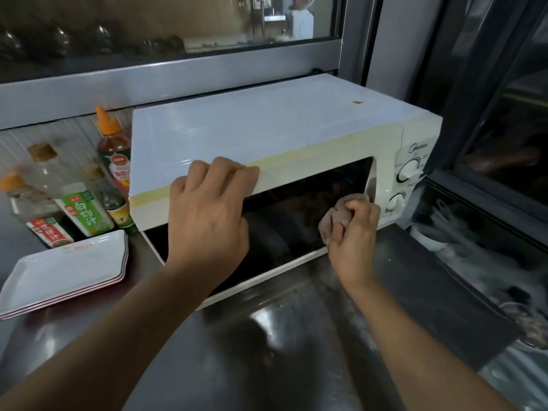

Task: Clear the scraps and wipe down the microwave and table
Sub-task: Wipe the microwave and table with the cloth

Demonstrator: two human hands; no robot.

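Observation:
A white microwave [267, 129] stands on a steel table [281, 336], with its dark glass door [296, 203] facing me. My left hand [207, 215] grips the top front edge of the microwave, fingers curled over it. My right hand [353, 232] holds a crumpled pinkish cloth [338, 212] against the right side of the door, next to the control dials [410, 170]. A small brown scrap [356, 101] lies on the microwave's top near the back right.
Several sauce bottles [89, 203] stand left of the microwave. A stack of white rectangular plates [65, 271] sits in front of them. A window frame [178, 78] runs behind. Glass panels [489, 203] lie to the right, beyond the table's edge.

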